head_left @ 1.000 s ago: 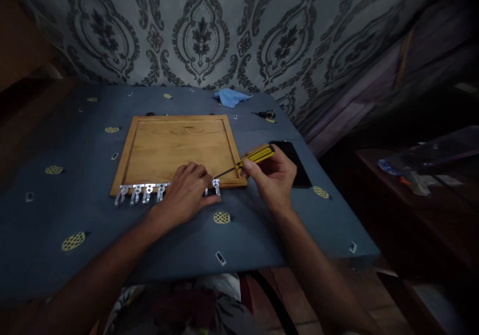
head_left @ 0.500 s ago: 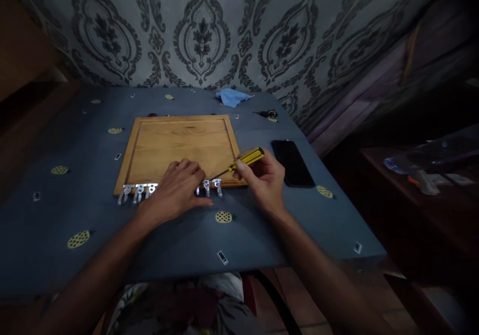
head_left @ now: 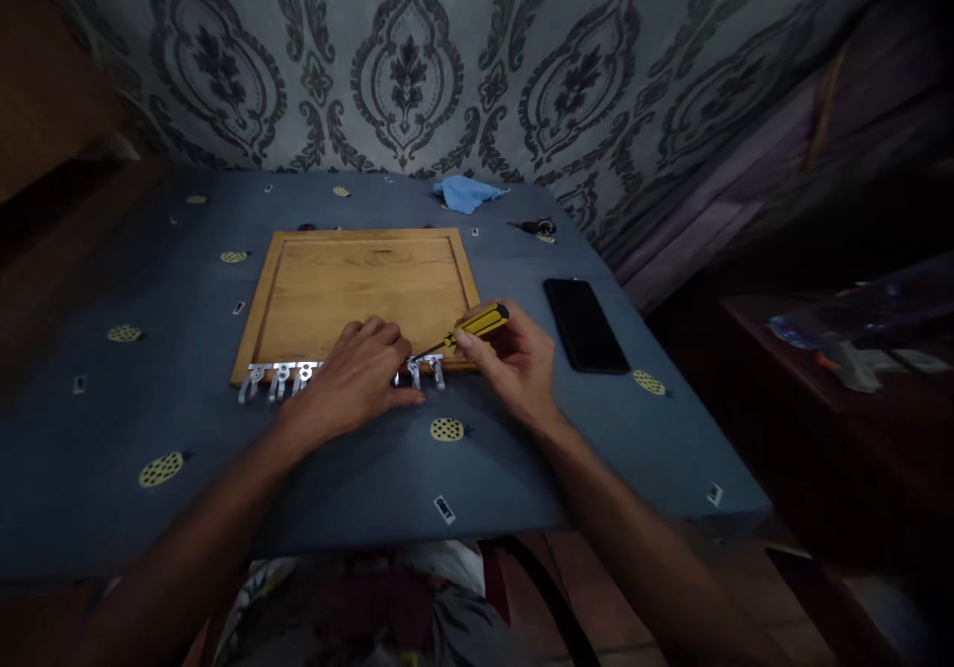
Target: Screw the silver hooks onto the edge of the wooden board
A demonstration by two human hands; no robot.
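Note:
My right hand is closed around the yellow and black handle of a screwdriver. The screwdriver slants down to the left, its tip at a metal hook rack that runs along the near edge of a framed wooden panel. Over the middle of the rack lies my left hand, its fingers bent and pressing the rack against the panel, the thumb out along the near side. Several silver hooks show on both sides of that hand; those under it are hidden. Whether the tip sits in a screw is too small to tell.
The panel rests on a table with a blue pineapple-print cloth. A black phone lies to its right. Farther back are a blue cloth and a small dark object. A patterned wall stands behind the table.
The screwdriver and my right hand have shifted slightly left, and the handle lies a little lower. My left hand stays on the rack.

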